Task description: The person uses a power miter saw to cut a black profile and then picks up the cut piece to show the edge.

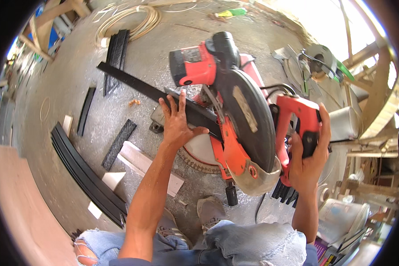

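Note:
A red and black miter saw stands on the floor in front of me. Its round black guard is tilted across the middle. One long black strip lies along the saw's fence, its far end sticking out to the left. My left hand presses on this strip with fingers spread, left of the guard. On the right, my right hand is wrapped round the saw's red handle. The black cover and the orange arm hide the blade and the strip's near end.
More black strips and pale offcuts lie at left. Behind them is a coiled hose. A circular saw sits at the far right, above a bucket. Dust covers the floor around my shoes.

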Demonstrator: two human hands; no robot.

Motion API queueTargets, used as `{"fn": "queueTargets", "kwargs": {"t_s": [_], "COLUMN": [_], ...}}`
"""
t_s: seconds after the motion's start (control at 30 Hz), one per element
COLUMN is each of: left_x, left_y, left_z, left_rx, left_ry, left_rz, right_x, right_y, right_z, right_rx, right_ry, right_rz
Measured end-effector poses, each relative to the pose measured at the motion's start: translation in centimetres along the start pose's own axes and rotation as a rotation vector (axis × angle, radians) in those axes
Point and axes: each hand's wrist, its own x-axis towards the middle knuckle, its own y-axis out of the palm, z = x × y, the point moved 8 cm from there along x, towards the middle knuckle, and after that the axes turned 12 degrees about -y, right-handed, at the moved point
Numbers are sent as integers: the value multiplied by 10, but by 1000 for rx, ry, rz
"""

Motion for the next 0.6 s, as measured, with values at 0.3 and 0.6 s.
{"fn": "queueTargets", "kwargs": {"t_s": [0.3, 0.6], "left_x": [-2, -1], "left_y": [-4, -4], "left_z": [1, -1], "left_rx": [-6, 35], "left_ry": [-65, -109], "left_rz": [40, 74], "right_x": [-38, -35], "right_y": [12, 7], "right_z": [-10, -14], "right_rx": [313, 250], "right_ry": [219, 196], "right_rz": [-206, -164]}}
